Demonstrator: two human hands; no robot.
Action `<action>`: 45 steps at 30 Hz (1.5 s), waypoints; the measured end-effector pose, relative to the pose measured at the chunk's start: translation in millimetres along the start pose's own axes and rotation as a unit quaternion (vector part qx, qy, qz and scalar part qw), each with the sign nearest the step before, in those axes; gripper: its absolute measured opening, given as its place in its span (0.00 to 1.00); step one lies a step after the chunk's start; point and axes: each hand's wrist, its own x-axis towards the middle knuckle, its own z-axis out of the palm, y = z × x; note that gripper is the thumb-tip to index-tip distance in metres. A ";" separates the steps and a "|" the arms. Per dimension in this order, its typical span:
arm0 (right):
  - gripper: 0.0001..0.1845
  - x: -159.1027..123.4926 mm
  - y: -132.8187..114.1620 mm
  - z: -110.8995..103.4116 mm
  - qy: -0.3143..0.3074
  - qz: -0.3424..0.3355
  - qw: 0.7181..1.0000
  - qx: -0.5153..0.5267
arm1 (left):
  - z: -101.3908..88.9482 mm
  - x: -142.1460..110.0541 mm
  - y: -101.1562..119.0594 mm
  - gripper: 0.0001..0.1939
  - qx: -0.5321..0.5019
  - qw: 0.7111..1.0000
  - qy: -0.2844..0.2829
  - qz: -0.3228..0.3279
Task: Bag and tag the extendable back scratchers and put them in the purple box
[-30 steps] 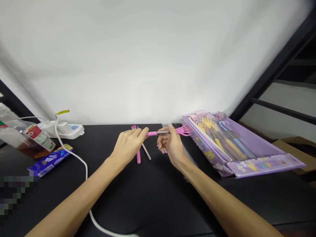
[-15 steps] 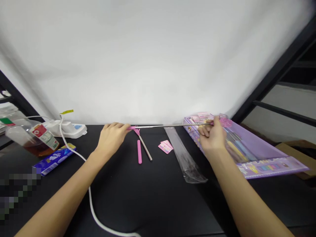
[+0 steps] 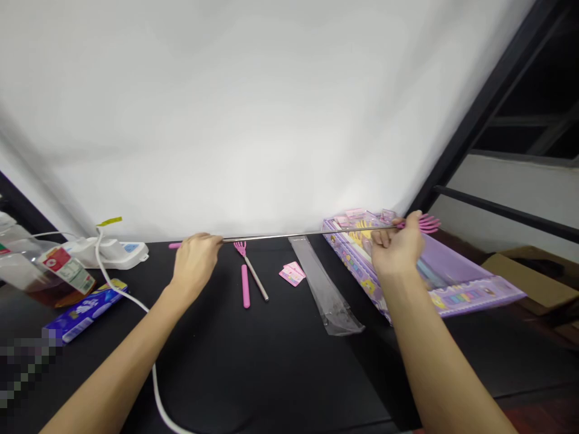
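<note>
A telescopic back scratcher (image 3: 280, 235) is stretched out level between my two hands, its thin metal rod drawn long. My left hand (image 3: 198, 262) is wrapped round the left part, with the pink handle end poking out beyond it. At the other end, my right hand (image 3: 400, 247) grips just below the pink claw head, which spreads out past the fingers. Under the rod, on the black table, lie a pink claw with a metal rod (image 3: 256, 277) and a separate pink handle tube (image 3: 245, 286). Beside them are small pink cards (image 3: 292, 273) and a clear plastic sleeve (image 3: 323, 283).
A purple package (image 3: 479, 295) with contents lies at the right, partly under my right hand. At the left are a bottle (image 3: 67, 265), a blue box (image 3: 85, 310), a white power strip (image 3: 120, 254) and a white cable (image 3: 156, 386). Past the table's right edge stands a cardboard box (image 3: 529, 277).
The hands are farther apart and the rod is longer. My left hand has shifted from beside the handle's inner end, so the pink end now shows to its left. The view has turned slightly right.
</note>
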 end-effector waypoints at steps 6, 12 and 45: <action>0.27 -7.0 1.1 2.7 -0.022 -0.006 0.999 0.032 | 11.6 -2.2 2.0 0.13 0.000 1.000 0.006 0.027; 0.27 -11.5 0.3 4.7 -0.024 -0.014 0.999 0.025 | 11.5 -3.6 17.6 0.14 -0.030 0.994 0.073 0.078; 0.32 -60.1 39.8 21.1 -0.171 0.017 0.985 -0.033 | 9.5 -4.2 43.0 0.09 -0.061 0.974 0.160 0.150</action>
